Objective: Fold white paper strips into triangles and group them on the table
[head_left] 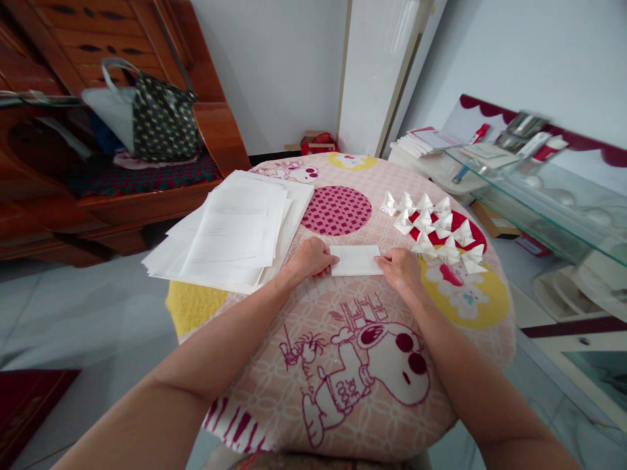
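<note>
A small folded sheet of white paper (pixel 355 260) lies at the middle of the round table, held by its two short ends. My left hand (pixel 312 258) is closed on its left end, thumb on top. At the right end, my right hand (pixel 399 266) pinches the paper between thumb and fingers. To the left rests a loose stack of white paper sheets (pixel 235 228), faintly printed. Several folded paper boats (pixel 424 222) stand in rows to the right, beyond my right hand.
A patterned cloth (pixel 353 307) with cartoon dogs covers the table. On the right is a glass shelf (pixel 553 209) with metal bowls (pixel 526 124) and papers (pixel 426 140). A wooden bench (pixel 215 130) at the back left carries a dark patterned bag (pixel 164 121).
</note>
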The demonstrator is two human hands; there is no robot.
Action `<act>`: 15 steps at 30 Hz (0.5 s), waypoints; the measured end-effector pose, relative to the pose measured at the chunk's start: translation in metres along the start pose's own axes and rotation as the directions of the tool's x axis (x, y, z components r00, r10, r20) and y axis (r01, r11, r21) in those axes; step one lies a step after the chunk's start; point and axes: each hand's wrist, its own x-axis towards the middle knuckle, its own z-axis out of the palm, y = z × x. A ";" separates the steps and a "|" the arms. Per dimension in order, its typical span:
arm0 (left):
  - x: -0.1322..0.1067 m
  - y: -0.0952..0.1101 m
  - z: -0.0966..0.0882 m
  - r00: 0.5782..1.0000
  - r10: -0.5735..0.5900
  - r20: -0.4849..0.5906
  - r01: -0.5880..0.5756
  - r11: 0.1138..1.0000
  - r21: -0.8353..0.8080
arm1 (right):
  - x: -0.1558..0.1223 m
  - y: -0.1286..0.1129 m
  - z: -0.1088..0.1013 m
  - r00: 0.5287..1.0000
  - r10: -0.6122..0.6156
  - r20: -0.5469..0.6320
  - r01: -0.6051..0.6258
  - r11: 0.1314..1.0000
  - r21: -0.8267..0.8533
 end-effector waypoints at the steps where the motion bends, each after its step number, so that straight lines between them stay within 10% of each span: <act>1: 0.000 0.000 0.000 1.000 -0.004 -0.002 0.004 1.000 -0.003 | 0.000 0.000 0.000 1.000 0.002 -0.002 -0.002 1.000 0.000; 15: 0.003 -0.001 0.001 1.000 -0.018 -0.002 0.018 1.000 -0.015 | 0.000 -0.001 0.002 1.000 0.013 -0.017 -0.013 1.000 0.007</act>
